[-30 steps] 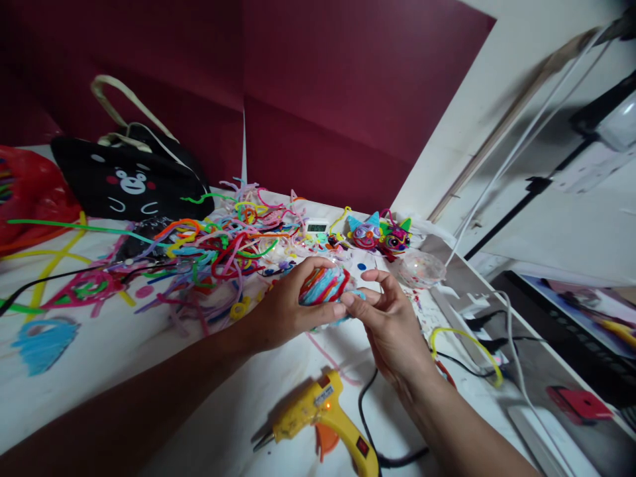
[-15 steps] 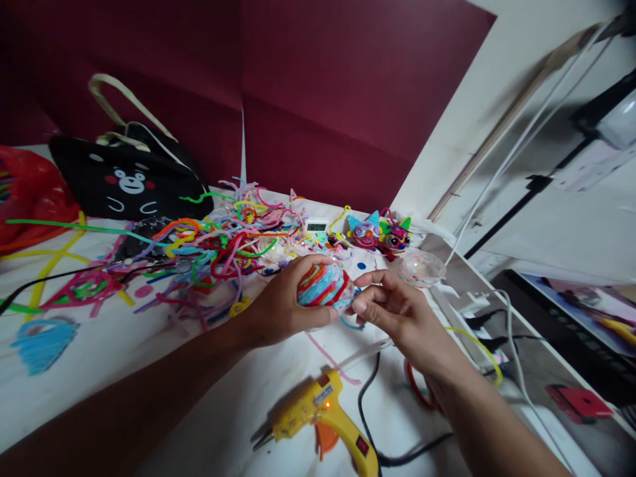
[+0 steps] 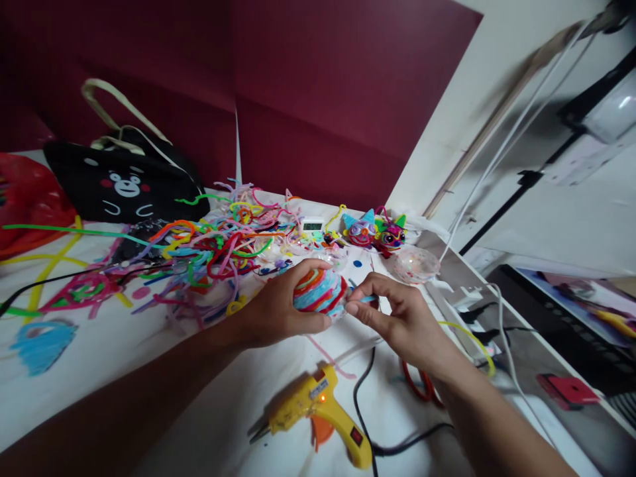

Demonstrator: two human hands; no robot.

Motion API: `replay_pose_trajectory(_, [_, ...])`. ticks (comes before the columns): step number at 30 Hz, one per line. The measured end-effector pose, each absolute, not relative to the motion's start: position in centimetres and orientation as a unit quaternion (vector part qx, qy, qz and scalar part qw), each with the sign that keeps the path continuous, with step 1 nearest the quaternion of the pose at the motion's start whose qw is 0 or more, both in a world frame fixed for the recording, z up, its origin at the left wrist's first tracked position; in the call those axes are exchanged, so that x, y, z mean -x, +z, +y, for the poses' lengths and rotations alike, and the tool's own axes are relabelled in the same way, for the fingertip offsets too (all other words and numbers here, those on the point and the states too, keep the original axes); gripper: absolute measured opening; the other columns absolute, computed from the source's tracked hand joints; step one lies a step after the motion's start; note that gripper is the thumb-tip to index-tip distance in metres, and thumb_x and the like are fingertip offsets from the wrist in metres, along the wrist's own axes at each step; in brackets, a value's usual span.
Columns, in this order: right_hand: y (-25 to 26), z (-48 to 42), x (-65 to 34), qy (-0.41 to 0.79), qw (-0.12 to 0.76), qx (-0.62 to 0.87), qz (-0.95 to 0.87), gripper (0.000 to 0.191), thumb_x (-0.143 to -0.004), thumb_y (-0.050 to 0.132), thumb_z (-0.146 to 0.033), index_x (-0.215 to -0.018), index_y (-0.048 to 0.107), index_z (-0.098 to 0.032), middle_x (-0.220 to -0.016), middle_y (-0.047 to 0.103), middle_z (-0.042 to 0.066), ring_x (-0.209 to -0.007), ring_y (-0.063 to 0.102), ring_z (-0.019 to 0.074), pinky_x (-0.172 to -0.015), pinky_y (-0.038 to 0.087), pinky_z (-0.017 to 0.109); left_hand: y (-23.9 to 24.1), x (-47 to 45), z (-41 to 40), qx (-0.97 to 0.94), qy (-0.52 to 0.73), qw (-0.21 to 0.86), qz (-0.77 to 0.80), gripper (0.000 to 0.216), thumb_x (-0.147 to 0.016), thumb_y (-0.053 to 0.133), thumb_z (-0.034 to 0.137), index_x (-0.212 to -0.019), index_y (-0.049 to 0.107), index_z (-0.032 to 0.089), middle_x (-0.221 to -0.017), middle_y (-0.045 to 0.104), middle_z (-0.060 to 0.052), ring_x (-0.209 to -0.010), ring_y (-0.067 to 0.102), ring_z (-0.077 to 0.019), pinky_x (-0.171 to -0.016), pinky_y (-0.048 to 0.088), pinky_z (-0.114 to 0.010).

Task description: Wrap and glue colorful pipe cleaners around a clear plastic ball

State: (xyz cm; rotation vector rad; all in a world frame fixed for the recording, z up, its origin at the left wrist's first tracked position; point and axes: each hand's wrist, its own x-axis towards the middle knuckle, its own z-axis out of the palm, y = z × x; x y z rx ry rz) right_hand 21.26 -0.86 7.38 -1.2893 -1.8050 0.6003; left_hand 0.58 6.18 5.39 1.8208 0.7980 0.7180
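Observation:
A ball wrapped in blue, red and orange fuzzy pipe cleaner (image 3: 320,291) is gripped in my left hand (image 3: 278,306), thumb below and fingers over its top. At the ball's right end, my right hand (image 3: 392,311) pinches thumb and forefinger on a blue pipe cleaner strand, of which only a short piece shows. Those fingertips are at or very close to the ball's surface. Below the hands, a yellow hot glue gun (image 3: 303,404) lies on the white table (image 3: 199,411), its small light glowing orange and its nozzle pointing left.
Loose pipe cleaners (image 3: 218,245) are heaped at the left, before a black bag (image 3: 124,179). Behind the hands are a small digital clock (image 3: 312,226), two pipe cleaner animal heads (image 3: 360,230) and a clear bowl (image 3: 416,264). A black cord (image 3: 362,391) trails beside the glue gun.
The ball has turned slightly in my left hand, showing more blue and red bands. My right fingers have drawn closer into a pinch at its right end. The whole view has shifted a little.

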Motion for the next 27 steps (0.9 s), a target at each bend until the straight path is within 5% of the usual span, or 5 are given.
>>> replay_pose_trajectory(9, [8.0,-1.7,-20.9,0.147,0.417,0.485,-0.754,0.007,-0.088,0.069,-0.021,-0.081,0.069,-0.022,-0.080,0.069,0.001,-0.076,0.062,0.0176,-0.077,0.042,0.033,6.4,-0.5,5.1,-0.769,0.292,0.469,0.320,0.065,-0.064,0.075,0.024,-0.125,0.052,0.021,-0.102,0.065,-0.002,-0.088,0.063,-0.0223,-0.079,0.050,-0.031])
replay_pose_trajectory(16, [8.0,-2.4,-20.4,0.118,0.401,0.495,-0.762,0.007,-0.082,0.070,-0.015,-0.079,0.069,-0.022,-0.077,0.069,0.002,-0.074,0.060,0.0199,-0.071,0.042,0.033,6.9,-0.6,3.9,-0.801,0.309,0.393,0.328,0.064,-0.063,0.074,0.021,-0.123,0.053,0.021,-0.120,0.064,-0.006,-0.101,0.064,-0.0269,-0.091,0.051,-0.036])
replay_pose_trajectory(22, [8.0,-2.5,-20.4,0.172,0.408,0.528,-0.725,0.008,-0.079,0.072,-0.019,-0.074,0.067,-0.022,-0.073,0.069,0.000,-0.068,0.061,0.0178,-0.065,0.043,0.030,6.7,-0.6,3.4,-0.806,0.313,0.368,0.341,0.064,-0.062,0.072,0.021,-0.123,0.054,0.020,-0.123,0.061,-0.009,-0.104,0.063,-0.0289,-0.089,0.051,-0.037])
replay_pose_trajectory(27, [8.1,-2.0,-21.4,0.303,0.374,0.534,-0.695,0.012,-0.081,0.072,-0.033,-0.079,0.071,-0.021,-0.073,0.070,-0.001,-0.066,0.058,0.0157,-0.062,0.041,0.027,6.5,-0.6,3.4,-0.778,0.285,0.448,0.335,0.067,-0.061,0.073,0.023,-0.125,0.052,0.020,-0.102,0.066,-0.003,-0.088,0.065,-0.0236,-0.079,0.052,-0.033])
